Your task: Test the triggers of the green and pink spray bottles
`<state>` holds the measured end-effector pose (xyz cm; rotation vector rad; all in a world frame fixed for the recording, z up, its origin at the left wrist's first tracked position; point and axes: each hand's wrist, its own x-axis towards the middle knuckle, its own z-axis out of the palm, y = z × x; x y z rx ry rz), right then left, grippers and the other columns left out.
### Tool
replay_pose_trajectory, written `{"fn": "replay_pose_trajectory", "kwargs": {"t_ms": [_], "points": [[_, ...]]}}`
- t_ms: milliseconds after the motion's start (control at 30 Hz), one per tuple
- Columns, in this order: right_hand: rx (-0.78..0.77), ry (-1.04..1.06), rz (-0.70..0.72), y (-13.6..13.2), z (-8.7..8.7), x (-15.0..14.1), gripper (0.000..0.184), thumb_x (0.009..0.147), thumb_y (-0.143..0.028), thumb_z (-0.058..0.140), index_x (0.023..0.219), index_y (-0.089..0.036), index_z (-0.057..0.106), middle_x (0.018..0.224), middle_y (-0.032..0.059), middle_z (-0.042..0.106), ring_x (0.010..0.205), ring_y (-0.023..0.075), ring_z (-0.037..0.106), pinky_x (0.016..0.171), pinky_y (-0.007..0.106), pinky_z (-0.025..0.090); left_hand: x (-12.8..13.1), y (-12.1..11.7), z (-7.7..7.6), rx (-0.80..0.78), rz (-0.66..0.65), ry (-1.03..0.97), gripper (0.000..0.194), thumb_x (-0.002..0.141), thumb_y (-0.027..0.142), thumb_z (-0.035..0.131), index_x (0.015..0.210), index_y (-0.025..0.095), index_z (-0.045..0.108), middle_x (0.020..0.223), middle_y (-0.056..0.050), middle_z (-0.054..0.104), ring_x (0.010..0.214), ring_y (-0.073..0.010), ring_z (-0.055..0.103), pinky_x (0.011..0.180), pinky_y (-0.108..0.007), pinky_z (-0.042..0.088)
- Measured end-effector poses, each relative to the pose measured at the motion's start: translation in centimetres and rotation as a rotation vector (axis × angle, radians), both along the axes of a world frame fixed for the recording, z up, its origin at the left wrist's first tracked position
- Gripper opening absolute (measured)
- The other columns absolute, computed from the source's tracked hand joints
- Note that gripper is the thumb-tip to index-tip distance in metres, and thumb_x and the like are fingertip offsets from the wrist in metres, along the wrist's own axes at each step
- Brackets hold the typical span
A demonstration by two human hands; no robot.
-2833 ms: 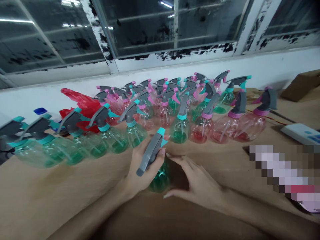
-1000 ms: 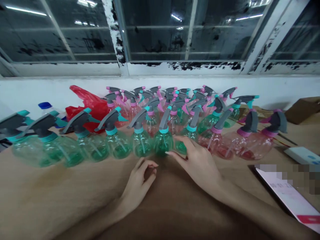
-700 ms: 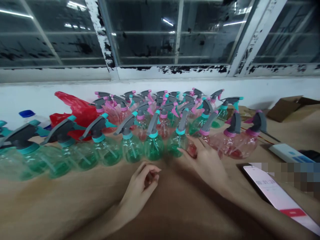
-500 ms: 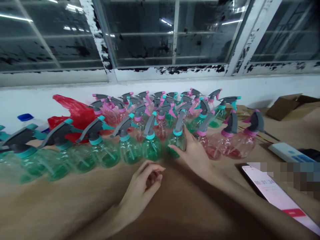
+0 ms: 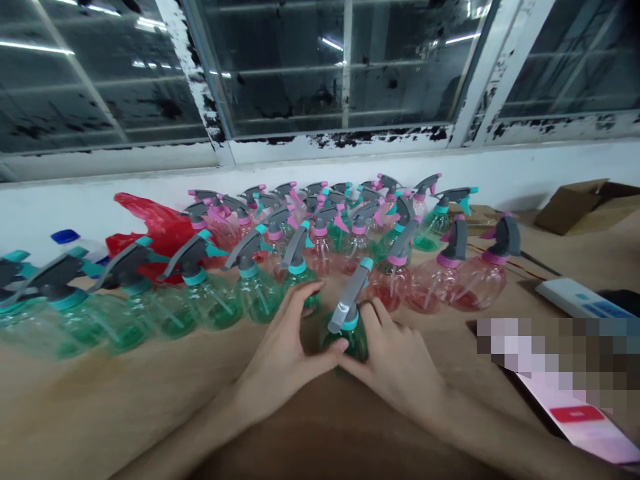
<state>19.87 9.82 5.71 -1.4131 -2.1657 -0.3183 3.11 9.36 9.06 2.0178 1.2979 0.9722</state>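
A green spray bottle (image 5: pixel 358 340) with a grey trigger head and turquoise collar is upright just in front of me. My right hand (image 5: pixel 400 350) is closed round its right side, thumb at the front. My left hand (image 5: pixel 283 347) curves in a wide C at the bottle's left. Its thumb reaches the bottle's front, and its raised fingers stay apart from it. Behind my left fingers stands another green spray bottle (image 5: pixel 299 275), partly hidden. To the right of the held bottle is a pink spray bottle (image 5: pixel 390 283).
Several green bottles (image 5: pixel 220 303) form a row leftward, with many pink and green ones behind. A red plastic bag (image 5: pixel 150 223) lies at back left. To the right are a phone (image 5: pixel 555 393), partly blurred out, a white device (image 5: pixel 575 300) and an open cardboard box (image 5: pixel 585 207).
My right hand has drawn the green spray bottle out of the row toward me. My left hand has moved up and right to the bottle, its fingers opening from a loose curl.
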Motion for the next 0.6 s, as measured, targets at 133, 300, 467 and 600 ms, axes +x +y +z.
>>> {"fn": "replay_pose_trajectory", "kwargs": {"t_ms": [133,300,467,600], "points": [[0.025,0.093,0.094,-2.1,-0.1,-0.7,0.06,0.079,-0.072,0.029,0.079,-0.017,0.052,0.073,0.007,0.058,0.056,0.0211,0.061,0.035,0.028,0.039,0.7,-0.4,0.9,-0.087,-0.103,0.011,0.074,0.074,0.031,0.068,0.135,0.027,0.026,0.141,-0.007,0.037,0.126,-0.0256,0.04,0.104,-0.045,0.035],[0.024,0.232,0.208,-2.5,-1.4,-2.3,0.07,0.065,-0.081,0.041,0.082,-0.015,0.057,0.079,0.0106,0.061,0.078,0.0275,0.059,0.058,0.039,0.051,0.9,-0.5,1.4,-0.031,-0.215,-0.022,0.038,0.078,0.029,0.062,0.114,0.022,0.051,0.115,-0.006,0.056,0.108,-0.0229,0.055,0.093,-0.039,0.045],[-0.086,0.352,0.405,-2.0,-4.1,-3.6,0.078,0.066,-0.073,0.052,0.107,-0.007,0.053,0.093,0.0164,0.062,0.085,0.0283,0.058,0.072,0.045,0.051,0.1,-0.9,0.7,0.107,-0.073,-0.073,0.032,0.077,0.016,0.05,0.109,0.02,0.054,0.103,-0.005,0.06,0.089,-0.0188,0.059,0.084,-0.034,0.048],[-0.232,0.304,0.555,-1.5,-5.0,-2.9,0.086,0.071,-0.065,0.055,0.13,-0.004,0.036,0.119,0.0209,0.055,0.11,0.0298,0.052,0.09,0.047,0.046,-0.9,-0.9,0.7,0.042,0.005,-0.077,0.038,0.073,0.016,0.045,0.109,0.024,0.055,0.09,-0.001,0.061,0.061,-0.014,0.053,0.062,-0.029,0.049]]}}
